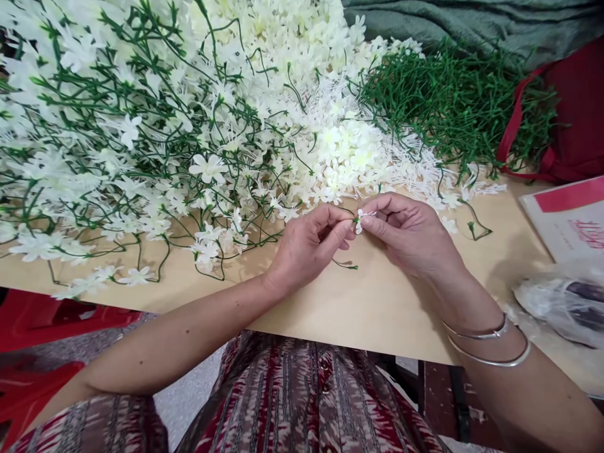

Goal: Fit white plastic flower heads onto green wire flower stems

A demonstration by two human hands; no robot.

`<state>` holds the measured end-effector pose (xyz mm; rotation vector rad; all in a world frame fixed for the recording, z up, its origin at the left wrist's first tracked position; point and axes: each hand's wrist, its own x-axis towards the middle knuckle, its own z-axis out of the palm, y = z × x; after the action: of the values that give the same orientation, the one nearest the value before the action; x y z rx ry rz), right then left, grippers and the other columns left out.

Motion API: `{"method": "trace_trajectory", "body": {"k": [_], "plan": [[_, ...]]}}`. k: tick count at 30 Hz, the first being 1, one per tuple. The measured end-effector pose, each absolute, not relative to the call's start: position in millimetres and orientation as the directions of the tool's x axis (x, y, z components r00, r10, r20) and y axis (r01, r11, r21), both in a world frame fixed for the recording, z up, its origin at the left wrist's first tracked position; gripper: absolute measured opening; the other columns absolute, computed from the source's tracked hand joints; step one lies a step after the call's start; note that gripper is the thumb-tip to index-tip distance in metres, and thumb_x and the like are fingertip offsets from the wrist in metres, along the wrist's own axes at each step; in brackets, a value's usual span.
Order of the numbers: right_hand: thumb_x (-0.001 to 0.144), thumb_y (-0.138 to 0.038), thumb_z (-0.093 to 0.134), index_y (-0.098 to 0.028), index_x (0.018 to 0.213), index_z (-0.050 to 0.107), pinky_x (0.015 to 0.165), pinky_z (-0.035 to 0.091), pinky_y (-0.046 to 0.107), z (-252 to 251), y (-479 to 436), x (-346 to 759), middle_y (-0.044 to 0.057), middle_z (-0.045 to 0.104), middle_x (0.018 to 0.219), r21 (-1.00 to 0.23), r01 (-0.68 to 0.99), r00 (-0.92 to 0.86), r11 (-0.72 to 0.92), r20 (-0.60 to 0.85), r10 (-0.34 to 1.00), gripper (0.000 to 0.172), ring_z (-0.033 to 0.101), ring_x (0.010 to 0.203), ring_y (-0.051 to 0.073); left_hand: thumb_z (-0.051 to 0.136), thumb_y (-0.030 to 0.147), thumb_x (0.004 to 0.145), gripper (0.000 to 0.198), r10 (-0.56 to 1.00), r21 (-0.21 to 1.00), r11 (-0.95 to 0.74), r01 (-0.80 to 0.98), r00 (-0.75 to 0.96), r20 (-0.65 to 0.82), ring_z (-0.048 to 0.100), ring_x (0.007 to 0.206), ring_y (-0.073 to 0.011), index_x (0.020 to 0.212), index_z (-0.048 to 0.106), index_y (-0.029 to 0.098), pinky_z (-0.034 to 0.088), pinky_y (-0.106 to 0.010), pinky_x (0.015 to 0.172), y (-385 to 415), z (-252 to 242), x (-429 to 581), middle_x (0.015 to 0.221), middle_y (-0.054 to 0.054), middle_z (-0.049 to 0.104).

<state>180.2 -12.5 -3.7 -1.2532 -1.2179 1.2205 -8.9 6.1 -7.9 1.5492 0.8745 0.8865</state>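
My left hand (pixel 311 245) pinches a thin green plastic stem (pixel 346 266), whose lower branch hangs out below the fingers. At the stem's tip, between the two hands, sits a small white artificial flower (pixel 359 221). My right hand (pixel 410 233) has thumb and forefinger closed on this flower from the right. Behind both hands lies a mound of loose white petals (pixel 340 157). A single green stem (pixel 479 226) rests on the table to the right of my right hand.
Stemmed white flowers (pixel 117 157) are heaped at the left. A pile of green stems (pixel 434 100) is at the back right, beside a red bag (pixel 576 113). At the right edge are a paper booklet (pixel 566 217) and a clear plastic bag (pixel 561 302). Red stools (pixel 56 318) stand below the table (pixel 330 321).
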Motion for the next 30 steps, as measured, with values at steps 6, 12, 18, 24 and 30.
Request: {"method": "trace_trajectory", "body": {"k": [6, 12, 18, 24, 30], "plan": [[0.079, -0.044, 0.085, -0.025, 0.077, 0.071, 0.065, 0.056, 0.033, -3.0, -10.4, 175.3, -0.001, 0.070, 0.071, -0.996, 0.087, -0.007, -0.023, -0.023, 1.000, 0.024, 0.063, 0.065, 0.015, 0.060, 0.030, 0.101, 0.014, 0.873, 0.976, -0.190, 0.110, 0.473, 0.117, 0.072, 0.069, -0.0100, 0.093, 0.065, 0.019, 0.056, -0.021, 0.066, 10.8, -7.7, -11.6, 0.079, -0.002, 0.074], [0.075, -0.041, 0.087, -0.024, 0.076, 0.071, 0.062, 0.049, 0.030, 2.2, -8.7, 178.5, -0.002, 0.068, 0.070, -0.994, 0.109, -0.006, 0.014, 0.013, 1.000, 0.023, 0.059, 0.065, 0.014, 0.060, 0.034, 0.100, 0.016, 0.846, 0.990, -0.142, 0.004, 0.520, 0.120, 0.073, 0.070, -0.0115, 0.096, 0.063, 0.019, 0.059, -0.023, 0.068, 13.5, -8.5, -9.8, 0.080, -0.002, 0.075], [0.089, -0.031, 0.073, -0.024, 0.088, 0.072, 0.075, 0.048, 0.036, 9.8, -4.6, 211.0, 0.001, 0.069, 0.082, -0.837, 0.521, 0.332, 0.167, 0.379, 0.864, 0.007, 0.060, 0.075, 0.018, 0.056, 0.029, 0.102, 0.014, 0.853, 0.963, -0.249, 0.105, 0.494, 0.166, 0.069, 0.061, -0.0088, 0.110, 0.061, 0.019, 0.054, -0.021, 0.061, 6.1, -11.3, -7.7, 0.085, -0.002, 0.076], [0.087, -0.023, 0.068, -0.024, 0.093, 0.073, 0.102, 0.044, 0.054, -9.7, 9.1, 238.9, 0.011, 0.073, 0.103, -0.502, 0.865, 0.202, 0.023, 0.389, 0.899, 0.008, 0.062, 0.107, 0.033, 0.057, 0.017, 0.100, 0.024, 0.807, 0.826, -0.474, 0.304, 0.526, 0.269, 0.072, 0.075, -0.0127, 0.123, 0.062, 0.019, 0.058, -0.026, 0.074, 2.7, -10.4, -9.9, 0.089, -0.002, 0.075], [0.089, -0.028, 0.070, -0.028, 0.081, 0.069, 0.101, 0.043, 0.059, -6.2, 4.1, 235.8, 0.010, 0.069, 0.098, -0.533, 0.846, 0.215, 0.034, 0.399, 0.892, 0.008, 0.060, 0.106, 0.036, 0.061, 0.023, 0.100, 0.011, 0.727, 0.728, -0.612, 0.309, 0.581, 0.365, 0.068, 0.085, -0.0155, 0.095, 0.069, 0.018, 0.055, -0.028, 0.077, 4.9, -8.5, -15.5, 0.095, -0.007, 0.072]]}}
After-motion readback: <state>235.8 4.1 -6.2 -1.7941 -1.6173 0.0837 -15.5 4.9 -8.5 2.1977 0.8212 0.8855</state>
